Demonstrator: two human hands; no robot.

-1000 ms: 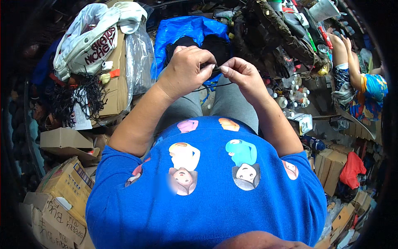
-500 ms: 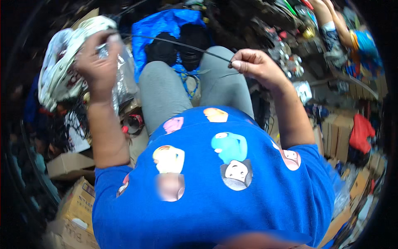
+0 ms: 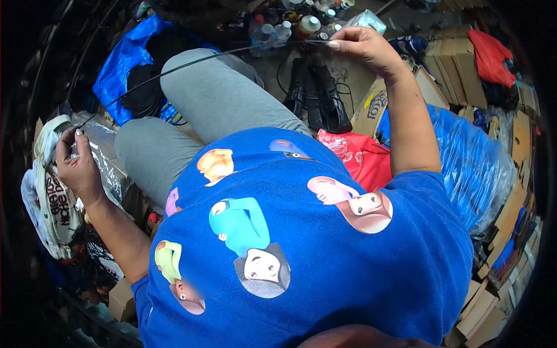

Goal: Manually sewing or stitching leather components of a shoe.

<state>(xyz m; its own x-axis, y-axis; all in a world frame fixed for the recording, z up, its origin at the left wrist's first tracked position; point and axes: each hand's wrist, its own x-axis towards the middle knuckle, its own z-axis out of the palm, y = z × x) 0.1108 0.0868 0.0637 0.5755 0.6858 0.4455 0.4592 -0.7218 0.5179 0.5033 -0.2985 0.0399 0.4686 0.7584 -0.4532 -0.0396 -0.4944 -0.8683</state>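
A thin dark cord point(image 3: 174, 70) runs taut across my lap, with a slight bend over one knee. My left hand point(image 3: 80, 168) pinches one end between thumb and fingertips, low at the left beside a white cloth bag point(image 3: 51, 203) with dark lettering. At the upper right, my right hand point(image 3: 371, 51) holds the other end pinched between thumb and forefinger. The arms are spread wide. Beneath the cord are my legs in grey trousers point(image 3: 209, 78).
A blue plastic sheet point(image 3: 116, 75) with dark items lies beyond my knees. Several bottles point(image 3: 282, 32) stand at the back. Black shoe-like items point(image 3: 325, 98) and a red bag point(image 3: 362, 153) lie right of my legs. Cardboard point(image 3: 452, 66) and a wrapped blue bundle point(image 3: 464, 162) fill the right side.
My hands have moved farther apart, stretching the cord longer between them. The view and my body have turned to the right, bringing the bottles and red bag into sight.
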